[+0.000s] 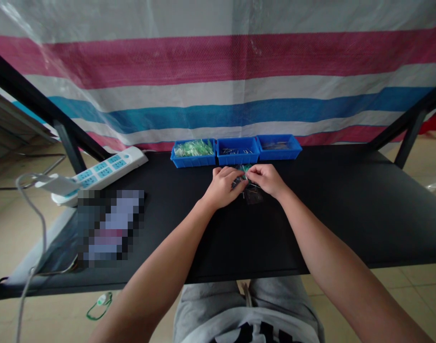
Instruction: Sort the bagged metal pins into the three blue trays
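Observation:
My left hand (223, 186) and my right hand (266, 179) meet at the far middle of the black table (346, 214), both with fingers pinched on a small clear plastic bag (252, 193) that holds small greenish parts. Part of the bag lies on the table below my right hand. Just beyond my hands stand three blue bins in a row: the left bin (193, 153) holds green-tinted clear parts, the middle bin (238, 151) small metal-looking parts, the right bin (279, 146) dark small parts.
A white power strip (103, 172) with blue sockets and a plugged-in adapter lies at the table's left back. A blurred flat object (108, 226) lies front left. A striped tarp (239, 95) hangs behind. Black frame posts stand at both sides.

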Demonstrator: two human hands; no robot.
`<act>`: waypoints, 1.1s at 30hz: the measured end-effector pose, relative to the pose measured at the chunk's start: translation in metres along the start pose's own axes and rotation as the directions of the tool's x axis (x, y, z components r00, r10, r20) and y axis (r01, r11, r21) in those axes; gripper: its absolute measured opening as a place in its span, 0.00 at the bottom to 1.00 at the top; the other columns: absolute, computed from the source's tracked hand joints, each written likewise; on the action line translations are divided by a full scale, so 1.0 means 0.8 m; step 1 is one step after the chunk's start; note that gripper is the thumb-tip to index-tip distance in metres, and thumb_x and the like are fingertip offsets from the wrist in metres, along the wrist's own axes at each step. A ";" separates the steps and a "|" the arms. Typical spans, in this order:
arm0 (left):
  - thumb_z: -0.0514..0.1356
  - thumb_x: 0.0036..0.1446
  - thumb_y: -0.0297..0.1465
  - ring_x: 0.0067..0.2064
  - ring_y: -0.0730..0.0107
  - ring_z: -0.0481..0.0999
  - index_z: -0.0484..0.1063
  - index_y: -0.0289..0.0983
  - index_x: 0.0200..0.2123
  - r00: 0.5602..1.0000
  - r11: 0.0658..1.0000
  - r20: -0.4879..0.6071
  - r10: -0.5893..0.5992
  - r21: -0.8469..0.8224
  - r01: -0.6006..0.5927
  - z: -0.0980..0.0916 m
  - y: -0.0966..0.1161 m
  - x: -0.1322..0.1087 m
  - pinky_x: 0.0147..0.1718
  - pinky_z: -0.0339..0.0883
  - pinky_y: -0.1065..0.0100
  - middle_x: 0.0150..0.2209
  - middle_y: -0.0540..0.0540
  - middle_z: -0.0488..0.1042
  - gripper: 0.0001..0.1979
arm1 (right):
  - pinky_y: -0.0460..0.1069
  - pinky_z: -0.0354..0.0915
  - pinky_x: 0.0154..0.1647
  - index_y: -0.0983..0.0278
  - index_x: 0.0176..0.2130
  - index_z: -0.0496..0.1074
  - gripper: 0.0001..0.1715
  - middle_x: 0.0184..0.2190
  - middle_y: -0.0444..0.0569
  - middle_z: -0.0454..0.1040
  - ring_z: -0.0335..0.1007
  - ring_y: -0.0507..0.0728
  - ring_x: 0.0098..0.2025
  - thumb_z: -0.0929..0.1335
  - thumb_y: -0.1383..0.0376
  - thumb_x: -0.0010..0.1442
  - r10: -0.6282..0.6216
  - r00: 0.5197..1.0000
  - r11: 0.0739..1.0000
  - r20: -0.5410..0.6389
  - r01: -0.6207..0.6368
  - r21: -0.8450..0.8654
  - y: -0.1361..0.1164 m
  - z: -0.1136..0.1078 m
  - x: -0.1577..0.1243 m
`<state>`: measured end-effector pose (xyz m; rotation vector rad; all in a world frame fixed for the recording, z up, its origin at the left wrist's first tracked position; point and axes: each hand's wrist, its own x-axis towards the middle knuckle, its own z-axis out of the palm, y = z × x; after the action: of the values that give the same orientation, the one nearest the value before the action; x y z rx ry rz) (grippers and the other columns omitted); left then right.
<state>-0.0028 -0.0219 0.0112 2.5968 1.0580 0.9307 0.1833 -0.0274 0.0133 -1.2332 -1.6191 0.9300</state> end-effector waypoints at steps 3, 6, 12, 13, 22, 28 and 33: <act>0.57 0.61 0.38 0.45 0.63 0.75 0.73 0.36 0.44 0.999 0.999 -0.022 0.035 0.016 -0.035 0.005 -0.001 0.001 0.47 0.58 0.59 0.41 0.43 0.78 0.13 | 0.46 0.56 0.25 0.67 0.25 0.73 0.17 0.19 0.44 0.70 0.59 0.49 0.22 0.69 0.55 0.52 -0.013 0.999 1.000 0.031 0.013 0.012 0.001 0.004 0.000; 0.55 0.63 0.34 0.41 0.64 0.76 0.74 0.36 0.43 0.997 0.998 -0.054 0.061 0.022 -0.060 0.009 -0.008 0.001 0.43 0.61 0.61 0.39 0.43 0.79 0.11 | 0.46 0.57 0.26 0.67 0.26 0.74 0.17 0.20 0.45 0.71 0.61 0.50 0.23 0.68 0.55 0.53 -0.015 0.999 1.000 0.049 0.014 0.006 0.000 0.004 0.000; 0.55 0.63 0.31 0.37 0.66 0.78 0.77 0.36 0.41 0.995 0.999 -0.090 0.044 0.031 -0.041 0.014 -0.020 0.002 0.38 0.64 0.63 0.35 0.44 0.80 0.11 | 0.47 0.56 0.26 0.66 0.21 0.71 0.20 0.17 0.43 0.68 0.60 0.50 0.22 0.68 0.53 0.54 0.008 1.000 0.998 0.009 -0.007 -0.068 -0.004 -0.001 0.000; 0.56 0.62 0.31 0.37 0.66 0.78 0.77 0.37 0.41 0.995 0.999 -0.095 0.034 0.034 -0.031 0.014 -0.020 0.002 0.38 0.64 0.63 0.35 0.44 0.80 0.11 | 0.47 0.56 0.26 0.66 0.20 0.70 0.21 0.17 0.43 0.67 0.59 0.50 0.21 0.68 0.53 0.54 0.004 1.000 0.997 0.006 -0.004 -0.083 -0.003 -0.001 0.000; 0.63 0.56 0.39 0.37 0.66 0.77 0.77 0.37 0.39 0.988 0.992 -0.104 -0.115 -0.060 0.109 0.004 -0.018 0.004 0.41 0.65 0.64 0.35 0.46 0.80 0.13 | 0.47 0.59 0.28 0.67 0.27 0.73 0.17 0.23 0.45 0.72 0.63 0.51 0.24 0.70 0.54 0.51 -0.022 0.999 1.000 -0.043 0.023 0.014 -0.001 -0.002 0.001; 0.53 0.64 0.35 0.35 0.67 0.77 0.76 0.37 0.32 0.985 0.985 -0.053 -0.163 -0.064 0.159 0.003 -0.018 0.006 0.41 0.65 0.65 0.31 0.46 0.79 0.15 | 0.46 0.60 0.23 0.66 0.30 0.72 0.16 0.22 0.45 0.72 0.64 0.50 0.21 0.71 0.54 0.50 0.006 1.000 0.994 -0.024 -0.004 0.111 0.002 0.003 0.001; 0.57 0.60 0.33 0.37 0.67 0.77 0.75 0.37 0.33 0.977 0.978 -0.086 -0.195 -0.085 0.188 0.005 -0.019 0.006 0.43 0.66 0.65 0.33 0.47 0.79 0.08 | 0.44 0.55 0.19 0.64 0.35 0.70 0.17 0.24 0.44 0.73 0.69 0.52 0.23 0.72 0.58 0.46 0.058 0.998 0.962 0.004 -0.056 0.268 0.000 0.006 0.000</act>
<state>-0.0061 -0.0069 0.0042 2.3595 1.2453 1.0321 0.1789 -0.0276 0.0114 -1.0964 -1.4057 1.1414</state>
